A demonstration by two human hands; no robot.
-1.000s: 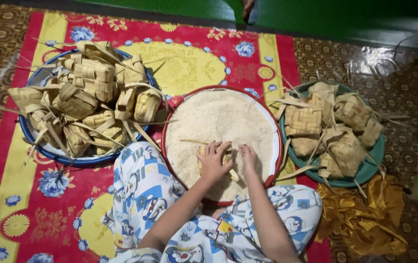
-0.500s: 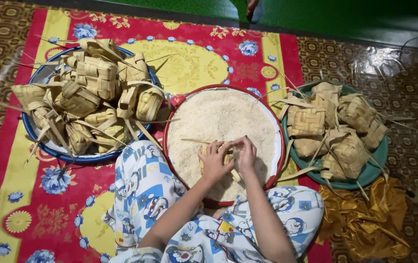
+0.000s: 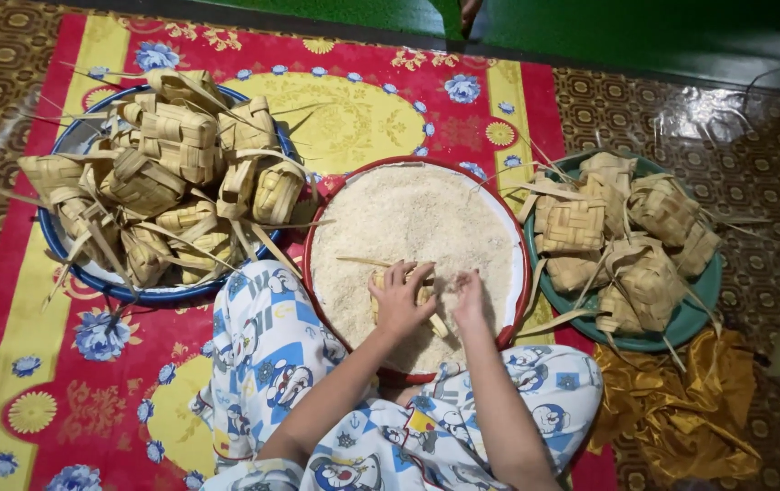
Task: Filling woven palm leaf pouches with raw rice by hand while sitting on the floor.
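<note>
Red floral mat [image 3: 390,100], white rice [image 3: 408,227], straw-yellow woven pouches [image 3: 181,145]

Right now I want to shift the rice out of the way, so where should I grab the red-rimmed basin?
Probably the red-rimmed basin by its rim, one hand on the far edge and one on the left: both hands and a woven pouch crowd the near side, and the green tray abuts the right.

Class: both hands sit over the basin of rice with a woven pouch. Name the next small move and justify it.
Probably the right hand scoops grains into the woven palm-leaf pouch that the left hand holds over the red-rimmed round basin of white rice, since both hands meet there.
</note>
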